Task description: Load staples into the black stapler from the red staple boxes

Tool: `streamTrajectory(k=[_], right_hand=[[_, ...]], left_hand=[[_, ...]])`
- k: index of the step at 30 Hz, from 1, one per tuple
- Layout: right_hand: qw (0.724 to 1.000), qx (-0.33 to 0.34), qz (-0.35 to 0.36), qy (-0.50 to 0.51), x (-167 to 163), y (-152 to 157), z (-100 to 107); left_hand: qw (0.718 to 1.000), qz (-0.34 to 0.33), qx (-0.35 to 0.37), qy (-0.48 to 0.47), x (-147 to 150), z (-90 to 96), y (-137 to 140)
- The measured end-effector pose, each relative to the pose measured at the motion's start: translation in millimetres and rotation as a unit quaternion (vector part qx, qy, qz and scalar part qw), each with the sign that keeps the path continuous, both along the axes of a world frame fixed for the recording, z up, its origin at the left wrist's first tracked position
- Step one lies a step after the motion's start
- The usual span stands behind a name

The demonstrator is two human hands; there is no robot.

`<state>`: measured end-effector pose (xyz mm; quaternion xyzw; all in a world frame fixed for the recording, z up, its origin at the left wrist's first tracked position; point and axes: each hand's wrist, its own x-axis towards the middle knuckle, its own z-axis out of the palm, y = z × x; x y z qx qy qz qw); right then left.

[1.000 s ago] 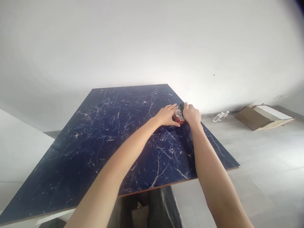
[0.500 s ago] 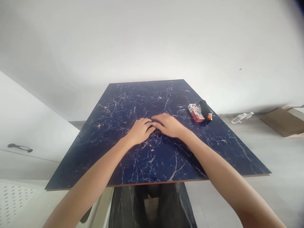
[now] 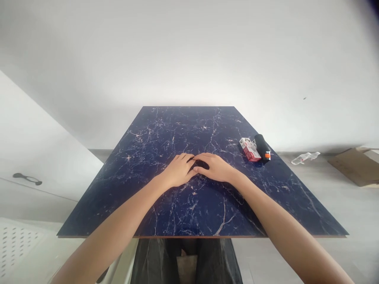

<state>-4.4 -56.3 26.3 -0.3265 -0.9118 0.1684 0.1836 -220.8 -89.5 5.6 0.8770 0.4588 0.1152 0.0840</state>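
Note:
My left hand [image 3: 179,170] rests palm down on the dark blue, marble-patterned tabletop [image 3: 183,130], its fingers stretched out and holding nothing. From the right, my right hand [image 3: 215,167] meets it, also stretched out, with thumb and fingers apart. The fingertips of both hands touch or overlap near the middle of the table. To the right of my right hand lies a small red and white box [image 3: 250,150]. Against the box's right side is a black roll [image 3: 262,147] with an orange patch at its near end. Neither hand touches these two things.
A plain white wall [image 3: 189,59] stands behind the table. Over on the right, a clear plastic bottle [image 3: 301,158] and a cardboard box [image 3: 355,166] lie on the floor. At the left is a white cabinet with a dark handle [image 3: 27,179].
My right hand, blurred before, is now still, its fingertips meeting those of my left hand. The whole view has tilted slightly, so the table appears lower.

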Motion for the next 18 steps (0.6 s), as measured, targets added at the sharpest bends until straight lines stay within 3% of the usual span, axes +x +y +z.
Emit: streamTrajectory(k=[18], right_hand=[[1.0,-0.014,-0.003,0.007,-1.5,-0.7,-0.1]], left_hand=[[1.0,0.0,0.002,0.016,1.2,2.4,-2.9]])
